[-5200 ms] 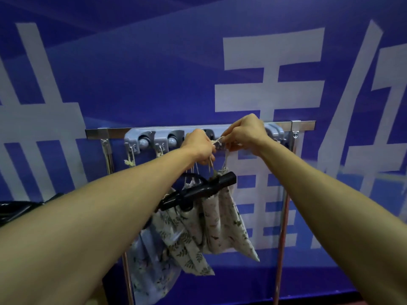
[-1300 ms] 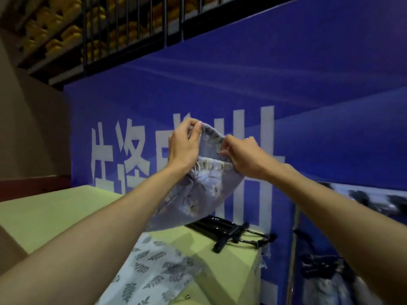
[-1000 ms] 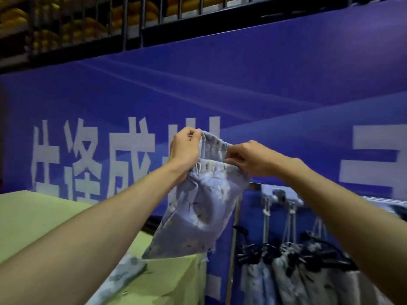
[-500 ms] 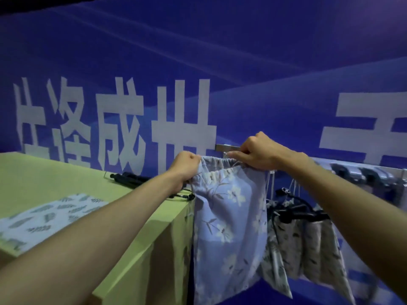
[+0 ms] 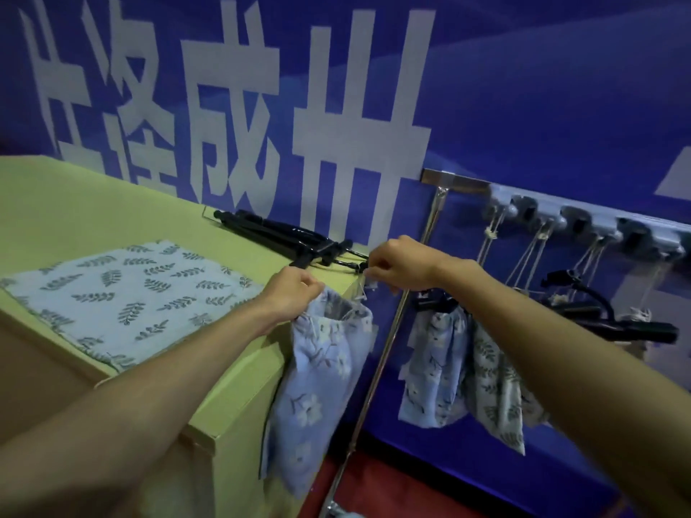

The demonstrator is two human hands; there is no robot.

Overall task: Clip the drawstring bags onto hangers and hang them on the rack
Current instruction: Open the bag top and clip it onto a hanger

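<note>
Drawstring bag [image 5: 318, 386] is gripped at its mouth by left fingers [image 5: 309, 285] and pinched by right fingers [image 5: 375, 270], evidently held spread for clipping near hangers [image 5: 284, 237].

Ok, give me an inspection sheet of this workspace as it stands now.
Surface: green table, one leaf-print bag flat on it.
Job's things: flowered bag held off the table corner; black hangers piled at the table's back edge; rack with hanging bags.
Clutter: nothing seen.
Hands: left hand grips the flowered bag's top; right hand pinches its top edge.
Cables: nothing seen.
Surroundings: blue banner, red floor.
</note>
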